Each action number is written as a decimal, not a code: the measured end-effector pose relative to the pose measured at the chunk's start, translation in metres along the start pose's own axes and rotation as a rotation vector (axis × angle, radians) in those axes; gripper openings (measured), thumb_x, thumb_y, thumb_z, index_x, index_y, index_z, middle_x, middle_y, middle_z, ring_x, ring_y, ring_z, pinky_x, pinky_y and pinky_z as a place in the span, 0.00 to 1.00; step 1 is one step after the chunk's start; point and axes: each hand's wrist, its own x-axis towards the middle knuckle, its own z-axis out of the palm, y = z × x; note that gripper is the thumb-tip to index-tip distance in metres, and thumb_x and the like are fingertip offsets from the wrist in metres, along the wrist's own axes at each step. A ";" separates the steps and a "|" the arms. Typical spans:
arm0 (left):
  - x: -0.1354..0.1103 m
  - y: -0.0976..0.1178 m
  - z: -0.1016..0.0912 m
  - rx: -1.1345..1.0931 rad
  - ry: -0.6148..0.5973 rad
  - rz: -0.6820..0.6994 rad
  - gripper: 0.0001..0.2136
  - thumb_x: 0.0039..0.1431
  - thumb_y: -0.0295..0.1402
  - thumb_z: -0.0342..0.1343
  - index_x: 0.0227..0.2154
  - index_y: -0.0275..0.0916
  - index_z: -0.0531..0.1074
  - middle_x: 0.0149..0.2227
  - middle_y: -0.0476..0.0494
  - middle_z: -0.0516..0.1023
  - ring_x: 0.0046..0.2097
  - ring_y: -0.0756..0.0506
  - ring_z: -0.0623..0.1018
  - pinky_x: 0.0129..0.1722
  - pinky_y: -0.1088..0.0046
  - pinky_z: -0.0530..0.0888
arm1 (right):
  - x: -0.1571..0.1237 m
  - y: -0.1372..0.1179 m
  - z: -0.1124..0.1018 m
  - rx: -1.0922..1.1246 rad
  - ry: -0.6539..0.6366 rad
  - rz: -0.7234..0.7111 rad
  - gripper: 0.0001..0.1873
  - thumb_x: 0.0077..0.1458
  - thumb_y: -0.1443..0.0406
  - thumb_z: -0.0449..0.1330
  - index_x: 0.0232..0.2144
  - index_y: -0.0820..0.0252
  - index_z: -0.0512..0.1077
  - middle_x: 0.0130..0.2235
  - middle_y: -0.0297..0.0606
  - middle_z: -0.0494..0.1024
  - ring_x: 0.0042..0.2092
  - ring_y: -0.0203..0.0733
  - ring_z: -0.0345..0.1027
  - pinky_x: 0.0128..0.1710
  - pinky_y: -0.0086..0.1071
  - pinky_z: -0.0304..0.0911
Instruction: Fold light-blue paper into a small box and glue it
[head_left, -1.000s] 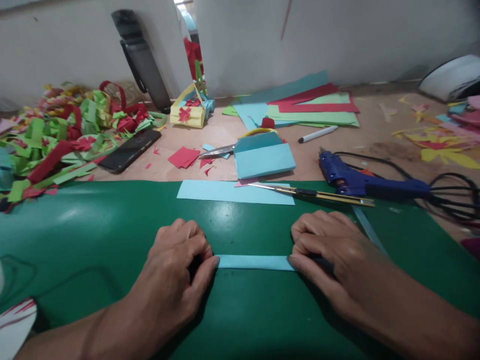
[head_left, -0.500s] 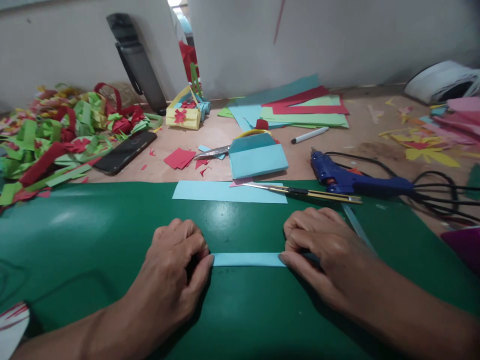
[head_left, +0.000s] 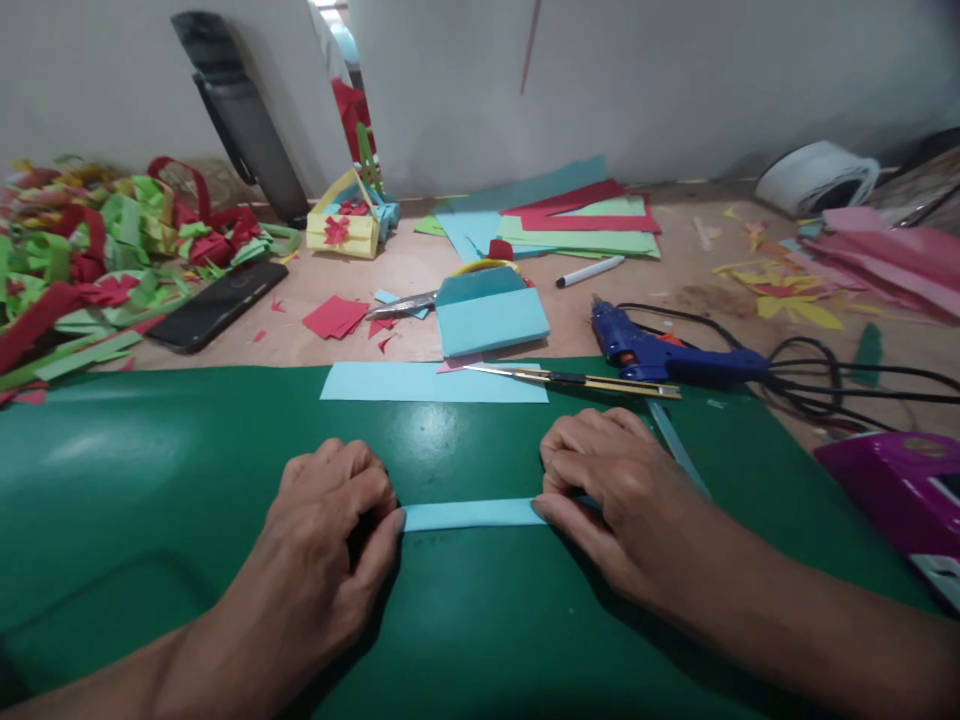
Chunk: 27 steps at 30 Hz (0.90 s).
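Note:
A narrow light-blue paper strip [head_left: 469, 514] lies flat on the green cutting mat [head_left: 187, 480]. My left hand [head_left: 330, 530] is curled over the strip's left end, thumb pressed on it. My right hand [head_left: 607, 490] is curled over the right end, thumb and fingers pinching it down. Both ends of the strip are hidden under my fingers. A wider light-blue paper rectangle [head_left: 431, 383] lies further back on the mat.
A yellow utility knife [head_left: 577, 379], blue glue gun [head_left: 660, 352] with black cord, scissors [head_left: 409, 303], folded blue paper [head_left: 491, 318], black phone [head_left: 217, 305], white marker [head_left: 589, 271], coloured sheets [head_left: 577, 220], a paper basket [head_left: 341, 230], scrap pile [head_left: 82, 250] and a magenta object [head_left: 900, 490] surround the mat.
The camera has swung right, so everything has slid left in view and the magenta object has come in at the right. Both hands keep pressing the strip's ends.

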 end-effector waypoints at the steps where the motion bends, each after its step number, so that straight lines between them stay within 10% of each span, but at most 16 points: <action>1: 0.000 0.000 0.000 0.005 0.001 0.001 0.10 0.59 0.28 0.43 0.22 0.39 0.61 0.27 0.47 0.64 0.31 0.45 0.64 0.34 0.64 0.59 | 0.000 0.000 0.000 -0.001 -0.002 -0.005 0.11 0.53 0.69 0.52 0.19 0.60 0.61 0.28 0.36 0.66 0.32 0.39 0.54 0.35 0.36 0.46; 7: 0.003 -0.002 0.001 0.151 -0.003 0.064 0.07 0.57 0.26 0.44 0.34 0.38 0.67 0.29 0.46 0.66 0.32 0.45 0.66 0.33 0.66 0.59 | 0.001 0.001 -0.002 -0.002 -0.025 0.006 0.09 0.52 0.69 0.55 0.21 0.59 0.62 0.28 0.33 0.66 0.32 0.39 0.55 0.36 0.37 0.45; 11: 0.010 0.004 -0.005 0.442 -0.151 0.246 0.29 0.55 0.25 0.47 0.57 0.57 0.52 0.32 0.47 0.67 0.29 0.45 0.66 0.31 0.67 0.60 | 0.001 -0.002 -0.004 -0.039 -0.032 0.006 0.07 0.52 0.69 0.56 0.23 0.59 0.64 0.29 0.34 0.67 0.33 0.40 0.57 0.37 0.37 0.45; 20: 0.016 0.033 -0.011 0.684 -0.343 0.367 0.32 0.56 0.22 0.45 0.59 0.60 0.45 0.38 0.43 0.70 0.37 0.41 0.71 0.40 0.53 0.65 | 0.000 -0.004 -0.004 -0.072 -0.014 0.024 0.06 0.51 0.68 0.58 0.23 0.60 0.66 0.30 0.34 0.68 0.35 0.41 0.58 0.40 0.39 0.45; 27: 0.006 0.019 -0.016 0.639 -0.323 0.290 0.27 0.59 0.27 0.48 0.58 0.59 0.51 0.36 0.44 0.68 0.36 0.43 0.67 0.36 0.63 0.66 | 0.000 -0.003 -0.003 -0.046 0.013 0.010 0.07 0.50 0.69 0.58 0.22 0.60 0.66 0.29 0.33 0.68 0.33 0.40 0.58 0.39 0.38 0.45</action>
